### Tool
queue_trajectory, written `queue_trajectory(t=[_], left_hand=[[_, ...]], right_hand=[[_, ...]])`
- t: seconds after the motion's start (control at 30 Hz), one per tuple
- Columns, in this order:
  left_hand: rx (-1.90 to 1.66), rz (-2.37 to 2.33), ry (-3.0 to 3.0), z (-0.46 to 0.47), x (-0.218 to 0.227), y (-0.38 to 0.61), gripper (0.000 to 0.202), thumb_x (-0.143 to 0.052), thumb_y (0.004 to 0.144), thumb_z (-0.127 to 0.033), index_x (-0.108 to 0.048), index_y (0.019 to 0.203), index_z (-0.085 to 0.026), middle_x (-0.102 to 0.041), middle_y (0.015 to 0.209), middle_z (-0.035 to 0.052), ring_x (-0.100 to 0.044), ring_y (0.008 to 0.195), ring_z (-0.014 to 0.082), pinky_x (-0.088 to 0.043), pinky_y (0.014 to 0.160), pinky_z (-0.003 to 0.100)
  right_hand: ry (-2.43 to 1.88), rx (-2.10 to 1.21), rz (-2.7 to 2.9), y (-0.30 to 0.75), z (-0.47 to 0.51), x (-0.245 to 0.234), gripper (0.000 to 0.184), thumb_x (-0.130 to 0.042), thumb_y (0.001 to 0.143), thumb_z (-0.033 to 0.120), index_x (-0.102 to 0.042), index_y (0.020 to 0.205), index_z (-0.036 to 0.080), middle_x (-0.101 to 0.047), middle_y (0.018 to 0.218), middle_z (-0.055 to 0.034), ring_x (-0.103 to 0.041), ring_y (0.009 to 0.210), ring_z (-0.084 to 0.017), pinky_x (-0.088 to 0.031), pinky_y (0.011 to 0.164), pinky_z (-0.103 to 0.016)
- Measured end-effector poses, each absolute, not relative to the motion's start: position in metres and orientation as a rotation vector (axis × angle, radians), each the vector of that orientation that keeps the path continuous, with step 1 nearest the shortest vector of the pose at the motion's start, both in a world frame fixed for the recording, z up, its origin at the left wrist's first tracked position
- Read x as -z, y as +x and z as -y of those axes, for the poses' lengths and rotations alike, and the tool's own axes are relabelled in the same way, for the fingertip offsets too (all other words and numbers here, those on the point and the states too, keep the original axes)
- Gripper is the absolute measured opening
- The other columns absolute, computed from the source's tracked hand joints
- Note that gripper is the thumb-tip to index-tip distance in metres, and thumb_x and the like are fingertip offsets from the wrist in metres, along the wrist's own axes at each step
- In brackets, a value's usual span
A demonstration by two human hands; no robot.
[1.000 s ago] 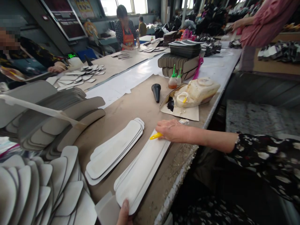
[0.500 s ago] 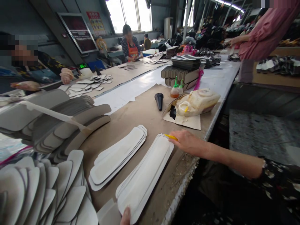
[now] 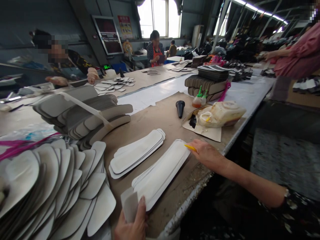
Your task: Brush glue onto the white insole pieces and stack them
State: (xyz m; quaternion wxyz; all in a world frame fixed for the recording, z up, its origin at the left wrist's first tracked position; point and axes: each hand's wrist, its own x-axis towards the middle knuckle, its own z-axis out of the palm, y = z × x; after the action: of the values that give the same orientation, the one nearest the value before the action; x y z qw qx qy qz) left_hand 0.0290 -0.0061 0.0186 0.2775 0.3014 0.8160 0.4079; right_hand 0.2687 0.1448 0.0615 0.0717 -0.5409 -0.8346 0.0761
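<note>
My right hand (image 3: 207, 154) rests on the brown table by the far end of a stack of long white insole pieces (image 3: 162, 173), closed around a small yellow tool (image 3: 190, 147). At the bottom edge my left hand (image 3: 132, 225) presses its thumb on the near end of that stack and holds a small grey card piece (image 3: 129, 204). A second stack of white insole pieces (image 3: 138, 155) lies just left of the first.
Fanned grey insole pieces (image 3: 62, 186) fill the near left, with a banded grey pile (image 3: 82, 115) behind. A black cone (image 3: 180, 108), glue bottles (image 3: 200, 98) and a plastic jug (image 3: 222, 114) stand further up the table. Other people work at the left, far end and right.
My right hand slid off the top of the stack to its far right end with the yellow tool. My left hand came further into view. The camera tilted up.
</note>
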Motion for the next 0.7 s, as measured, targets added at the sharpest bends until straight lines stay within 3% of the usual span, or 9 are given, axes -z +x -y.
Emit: queue_trajectory(t=[0.27,0.43,0.57,0.7], left_hand=[[-0.921,-2.482,0.744,0.006,-0.028,0.044,0.041,-0.053,0.067,-0.056,-0.068,0.086,-0.023,-0.057,0.045,-0.0001,-0.053,0.045,0.0204,-0.039,0.045,0.029],[-1.066,-2.475,0.776,0.007,-0.022,0.048,0.040,-0.052,0.069,-0.053,-0.065,0.095,-0.025,-0.058,0.046,-0.0021,-0.056,0.048,0.0192,-0.041,0.046,0.027],[-1.105,-2.442,0.701,0.009,-0.016,0.049,0.047,-0.053,0.069,-0.054,-0.063,0.101,-0.023,-0.058,0.046,-0.0025,-0.057,0.047,0.0187,-0.044,0.049,0.028],[-1.252,-2.356,0.657,0.013,-0.013,0.051,0.047,-0.054,0.069,-0.052,-0.061,0.105,-0.023,-0.061,0.051,-0.0018,-0.059,0.048,0.0178,-0.047,0.049,0.027]], right_hand=[[-1.633,-0.343,2.352,0.268,-0.139,-0.060,0.026,-0.038,0.088,0.025,-0.061,0.085,0.015,-0.059,0.080,-0.0071,-0.056,0.077,-0.018,-0.044,0.074,-0.030],[-1.736,-0.733,2.064,0.267,-0.132,-0.063,0.032,-0.037,0.087,0.038,-0.060,0.092,0.016,-0.060,0.076,-0.0029,-0.055,0.054,-0.013,-0.047,0.055,-0.026],[-1.599,-0.452,2.146,0.271,-0.137,-0.057,0.027,-0.038,0.087,0.030,-0.061,0.090,0.016,-0.060,0.085,-0.0061,-0.059,0.077,-0.016,-0.047,0.074,-0.030],[-1.443,-0.352,2.307,0.274,-0.148,-0.047,0.027,-0.040,0.087,0.025,-0.059,0.104,0.017,-0.060,0.091,-0.0075,-0.057,0.087,-0.018,-0.046,0.082,-0.033]])
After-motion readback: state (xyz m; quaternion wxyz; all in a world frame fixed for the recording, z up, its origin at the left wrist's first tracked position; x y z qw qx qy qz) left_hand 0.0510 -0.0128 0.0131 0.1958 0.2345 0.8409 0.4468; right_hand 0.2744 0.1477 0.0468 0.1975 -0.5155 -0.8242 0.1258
